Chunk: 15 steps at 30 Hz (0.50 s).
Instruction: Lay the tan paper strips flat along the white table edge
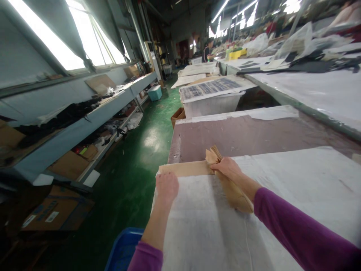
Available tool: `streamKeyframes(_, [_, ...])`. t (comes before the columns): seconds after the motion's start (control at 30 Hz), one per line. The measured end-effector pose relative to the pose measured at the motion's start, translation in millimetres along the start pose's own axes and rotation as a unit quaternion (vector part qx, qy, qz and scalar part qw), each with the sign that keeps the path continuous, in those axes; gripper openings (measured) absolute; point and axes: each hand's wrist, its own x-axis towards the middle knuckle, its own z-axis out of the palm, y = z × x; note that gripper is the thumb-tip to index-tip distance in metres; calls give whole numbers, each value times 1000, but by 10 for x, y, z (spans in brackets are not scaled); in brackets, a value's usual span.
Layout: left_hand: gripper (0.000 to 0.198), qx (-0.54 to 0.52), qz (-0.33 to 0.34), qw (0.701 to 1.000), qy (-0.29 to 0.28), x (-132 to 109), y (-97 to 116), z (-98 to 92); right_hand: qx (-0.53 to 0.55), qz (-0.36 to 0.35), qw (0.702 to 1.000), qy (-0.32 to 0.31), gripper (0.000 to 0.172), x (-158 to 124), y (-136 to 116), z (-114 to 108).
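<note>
A flat strip of tan paper (190,169), possibly tape, runs along the far edge of a white sheet (194,214) on the table. My left hand (167,186) is closed at the strip's left end, its fingertips mostly hidden. At the strip's right end, my right hand (229,168) grips a bunched, folded wad of brown paper (237,195). Part of that wad sticks up past my fingers, and a longer crumpled piece hangs down below my wrist onto the white sheet. Whether the strip and the wad are one piece I cannot tell.
Beyond the sheet lies a mauve board (214,135), then a white bin (211,107) under a printed sheet. A blue basket (124,248) stands low at the left. Shelving (84,131) lines the green aisle floor (135,162). A person (208,51) stands far back.
</note>
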Motion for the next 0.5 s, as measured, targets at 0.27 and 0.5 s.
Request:
streamKeyframes(0.27, [83,-25,3,997,69,-223,469,396,-11,-6,1000,7,42,14,12,17])
streamKeyframes(0.5, [80,-24,-42,992,117,-239,415,515,17,-8,1000,9,38,8,17,20])
